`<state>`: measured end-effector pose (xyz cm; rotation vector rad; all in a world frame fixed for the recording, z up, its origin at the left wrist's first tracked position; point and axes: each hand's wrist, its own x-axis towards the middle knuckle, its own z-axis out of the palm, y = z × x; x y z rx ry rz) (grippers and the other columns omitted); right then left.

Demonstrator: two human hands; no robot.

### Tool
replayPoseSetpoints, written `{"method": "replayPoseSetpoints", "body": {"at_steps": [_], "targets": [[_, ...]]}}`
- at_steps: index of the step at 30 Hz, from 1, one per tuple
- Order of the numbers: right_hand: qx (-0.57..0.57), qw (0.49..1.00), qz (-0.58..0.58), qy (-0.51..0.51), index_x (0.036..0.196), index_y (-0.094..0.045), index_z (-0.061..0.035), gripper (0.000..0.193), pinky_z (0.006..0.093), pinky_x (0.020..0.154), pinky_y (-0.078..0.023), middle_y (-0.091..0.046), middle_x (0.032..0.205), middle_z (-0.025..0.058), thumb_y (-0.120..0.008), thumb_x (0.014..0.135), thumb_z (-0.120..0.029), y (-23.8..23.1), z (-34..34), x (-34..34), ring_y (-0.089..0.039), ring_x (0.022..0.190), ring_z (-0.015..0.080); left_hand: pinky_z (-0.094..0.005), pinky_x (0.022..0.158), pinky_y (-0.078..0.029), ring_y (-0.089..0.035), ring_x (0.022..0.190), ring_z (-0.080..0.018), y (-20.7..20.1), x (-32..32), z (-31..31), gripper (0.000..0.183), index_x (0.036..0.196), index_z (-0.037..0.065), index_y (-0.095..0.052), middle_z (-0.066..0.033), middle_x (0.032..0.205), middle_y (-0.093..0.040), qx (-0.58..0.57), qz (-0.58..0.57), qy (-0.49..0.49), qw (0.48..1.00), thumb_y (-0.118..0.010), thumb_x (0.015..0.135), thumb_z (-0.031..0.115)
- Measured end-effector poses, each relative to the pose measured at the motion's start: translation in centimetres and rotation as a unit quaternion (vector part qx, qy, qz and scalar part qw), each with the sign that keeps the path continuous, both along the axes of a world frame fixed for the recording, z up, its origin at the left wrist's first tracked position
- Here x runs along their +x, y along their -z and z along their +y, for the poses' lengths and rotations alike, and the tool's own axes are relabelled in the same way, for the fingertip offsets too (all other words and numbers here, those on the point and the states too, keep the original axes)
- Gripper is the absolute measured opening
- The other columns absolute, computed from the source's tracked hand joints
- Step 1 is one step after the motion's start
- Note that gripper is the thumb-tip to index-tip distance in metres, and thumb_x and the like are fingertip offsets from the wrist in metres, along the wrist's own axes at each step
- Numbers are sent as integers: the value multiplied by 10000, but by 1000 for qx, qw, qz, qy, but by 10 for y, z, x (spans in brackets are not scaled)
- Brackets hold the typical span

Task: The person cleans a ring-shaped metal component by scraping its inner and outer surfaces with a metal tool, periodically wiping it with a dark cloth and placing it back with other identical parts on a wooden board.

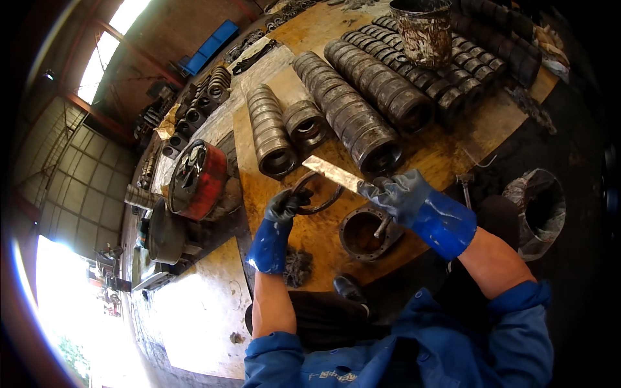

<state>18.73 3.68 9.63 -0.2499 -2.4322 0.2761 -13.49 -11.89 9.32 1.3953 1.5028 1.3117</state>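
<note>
1. Oily yellow boards [326, 255] lie under the round metal hub [347, 247]. They look slick, so loose parts could slide.
2. On the hub's near side is a black shoe [349, 288]. Anything dropped could bump the toes.
3. Left of the hub, the left hand [284, 207], gloved and dirty, pinches a metal ring [326, 206]. Grease could make it slip.
4. Just past the hub, the right hand [404, 195] grips a flat strip [332, 172] near the ring. A loose hold could let it skid.
5. Far past the hub stands a dirty bucket [424, 39]. A knock could tip it.
</note>
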Motion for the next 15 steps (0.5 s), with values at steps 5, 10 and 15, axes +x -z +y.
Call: {"method": "replayPoseSetpoints", "body": {"at_steps": [5,10,15], "targets": [[142,988,37,38,1167,-612,-139,399,324,477,-492,-638,820,27,-646,772,-183,-10,8,11,-629,607,182,-275,710,-515,-634,848,-160,1,10,11,457,1155,-36,-586,-98,989,-675,22,64,-23,997,-597,921,356],[148,987,-54,12,1133,-625,-158,372,291,473,-496,-664,881,22,-683,769,-203,-27,2,10,-638,619,166,-263,705,-505,-624,836,-139,14,-6,13,309,1140,-48,-597,-84,947,-673,-24,-10,-24,999,-553,944,187],[-238,902,227,-280,1167,-609,-54,355,258,521,-542,-679,887,54,-647,839,-185,6,13,-5,-625,608,120,-289,696,-523,-640,849,-272,11,0,28,302,1155,-101,-552,-212,1017,-638,32,-142,-110,983,-479,959,117]]}}
